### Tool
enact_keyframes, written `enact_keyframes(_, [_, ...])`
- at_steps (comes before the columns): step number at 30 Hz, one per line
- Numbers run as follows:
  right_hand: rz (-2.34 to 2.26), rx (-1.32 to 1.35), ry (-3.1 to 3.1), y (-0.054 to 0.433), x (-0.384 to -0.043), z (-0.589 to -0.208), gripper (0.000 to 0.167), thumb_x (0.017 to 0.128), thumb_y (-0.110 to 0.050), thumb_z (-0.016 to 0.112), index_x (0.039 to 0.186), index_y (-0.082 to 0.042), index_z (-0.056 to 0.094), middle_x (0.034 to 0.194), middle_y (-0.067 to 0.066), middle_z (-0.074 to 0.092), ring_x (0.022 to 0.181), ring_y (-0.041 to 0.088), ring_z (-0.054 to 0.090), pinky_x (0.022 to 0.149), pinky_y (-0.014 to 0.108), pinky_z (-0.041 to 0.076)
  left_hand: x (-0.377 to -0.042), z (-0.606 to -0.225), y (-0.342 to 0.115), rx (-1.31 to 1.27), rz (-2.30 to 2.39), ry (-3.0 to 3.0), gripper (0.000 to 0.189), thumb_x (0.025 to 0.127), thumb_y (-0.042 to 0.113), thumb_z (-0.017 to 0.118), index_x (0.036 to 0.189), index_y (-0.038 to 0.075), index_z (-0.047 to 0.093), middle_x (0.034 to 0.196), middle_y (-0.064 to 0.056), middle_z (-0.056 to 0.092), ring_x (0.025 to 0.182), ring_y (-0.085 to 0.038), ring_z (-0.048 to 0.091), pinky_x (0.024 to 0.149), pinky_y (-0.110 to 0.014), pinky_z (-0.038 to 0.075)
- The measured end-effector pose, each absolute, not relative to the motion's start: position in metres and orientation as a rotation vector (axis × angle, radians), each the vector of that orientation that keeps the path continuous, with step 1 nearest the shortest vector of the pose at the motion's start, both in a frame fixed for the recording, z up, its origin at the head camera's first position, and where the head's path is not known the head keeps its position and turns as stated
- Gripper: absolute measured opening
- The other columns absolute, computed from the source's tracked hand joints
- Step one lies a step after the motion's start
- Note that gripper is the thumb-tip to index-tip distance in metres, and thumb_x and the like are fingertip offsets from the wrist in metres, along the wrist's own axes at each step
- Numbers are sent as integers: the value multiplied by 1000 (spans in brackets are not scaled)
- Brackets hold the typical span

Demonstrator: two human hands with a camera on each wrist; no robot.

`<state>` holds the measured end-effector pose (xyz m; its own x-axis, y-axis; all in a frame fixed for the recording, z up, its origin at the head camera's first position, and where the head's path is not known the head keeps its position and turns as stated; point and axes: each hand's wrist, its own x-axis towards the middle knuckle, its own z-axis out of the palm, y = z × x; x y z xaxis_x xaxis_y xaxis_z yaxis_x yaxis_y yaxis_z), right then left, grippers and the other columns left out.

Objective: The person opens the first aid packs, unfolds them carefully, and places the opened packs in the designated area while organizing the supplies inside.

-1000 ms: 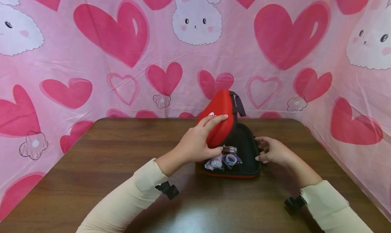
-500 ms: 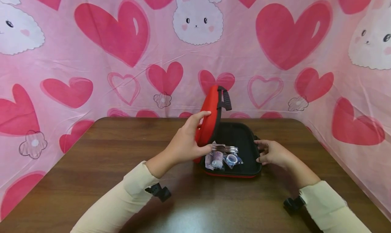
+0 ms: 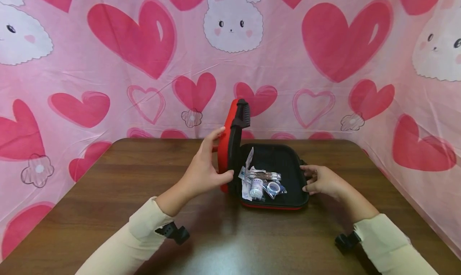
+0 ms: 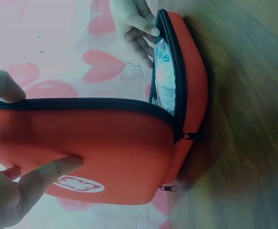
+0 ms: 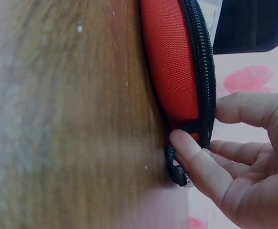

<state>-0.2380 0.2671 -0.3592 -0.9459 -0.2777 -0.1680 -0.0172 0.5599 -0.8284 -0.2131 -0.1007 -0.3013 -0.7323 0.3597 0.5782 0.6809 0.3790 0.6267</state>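
A red zip-up case [image 3: 275, 207] with a black lining lies unfolded on the wooden table, its lid [image 3: 224, 147] standing upright on the left. My left hand [image 3: 201, 167] holds that lid, the thumb at the zipped rim and a finger against the outer shell with its white emblem [image 4: 79, 183]. At the base's right edge, my right hand [image 3: 324, 183] pinches the zipped rim [image 5: 206, 81] by a small black loop [image 5: 175, 167]. Inside the base are a wrapped tape roll [image 3: 273, 188], a whitish packaged roll [image 3: 257, 188], slim wrapped sticks [image 3: 265, 175] and clear packets [image 3: 246, 189].
The brown table [image 3: 144, 179] extends on both sides of the case. Behind it hangs a pink cloth [image 3: 273, 63] printed with hearts and rabbits. A black carry handle [image 3: 246, 114] juts from the lid's top.
My left hand has swung the lid leftward, from leaning over the base to upright, showing more of the contents. My right hand has stayed at the base's right edge.
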Motion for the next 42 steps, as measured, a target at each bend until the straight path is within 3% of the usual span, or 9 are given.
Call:
enact_keyframes(3, [-1341,-250,2512,267,-237,-359,76,80,6,74,143,12,33,132,39,41,97,30,57,73,39,58,-212,-303,-106,-918,-1380,-2278,95,73,1,79,148,32,29,138,-5,41,116,-25,50,60,-29,58])
enact_keyframes(9, [-1359,-224,2500,266,-236,-359,77,80,5,74,144,12,32,134,39,41,94,27,58,73,39,58,-207,-306,-120,-839,-1486,-2282,88,74,3,81,144,31,34,131,-5,45,109,-24,55,63,-33,59])
enact_keyframes(16, [-1349,-219,2518,267,-237,-361,76,81,1,75,144,10,34,133,37,43,93,27,58,74,38,58,-206,-304,-139,-791,-1661,-2193,58,81,3,77,130,13,48,141,-2,41,110,-27,58,67,-38,59])
enact_keyframes(21, [-1372,-230,2511,266,-238,-362,69,87,-6,71,144,11,35,131,37,45,93,26,62,74,39,58,-206,-304,-156,-724,-1738,-2168,50,80,-4,74,122,3,48,142,-5,44,107,-22,60,69,-35,59])
enact_keyframes(27, [-1164,-265,2752,265,-239,-362,56,87,-12,72,135,8,50,123,32,56,102,38,60,80,47,55,-209,-304,-178,-575,-1663,-2231,34,84,6,75,110,-1,55,135,-7,54,111,-18,58,98,-32,47])
enact_keyframes(29, [-1070,-289,2840,265,-239,-361,53,86,-13,73,131,7,54,119,30,59,104,40,58,83,50,53,-210,-304,-185,-510,-1650,-2268,30,85,10,75,106,-1,57,131,-9,57,111,-18,57,98,-32,45])
enact_keyframes(34, [-1024,-280,2884,265,-239,-359,52,85,-14,74,129,8,56,118,29,60,101,39,60,84,51,52,-210,-309,-202,-409,-1706,-2344,40,84,8,75,115,-3,52,123,-17,58,105,-16,59,82,-22,53])
enact_keyframes(38, [-1051,-280,2882,268,-240,-355,55,83,-12,75,129,10,53,119,30,59,106,43,58,87,54,51,-214,-316,-216,-403,-1733,-2398,61,83,3,75,134,1,41,124,-23,56,104,-16,61,83,-20,52])
enact_keyframes(42, [-1065,-315,2870,272,-242,-355,61,80,-12,78,131,11,51,118,31,59,106,44,59,87,54,50,-221,-323,-232,-444,-1726,-2477,71,83,2,74,144,5,36,128,-26,55,109,-27,60,85,-20,51])
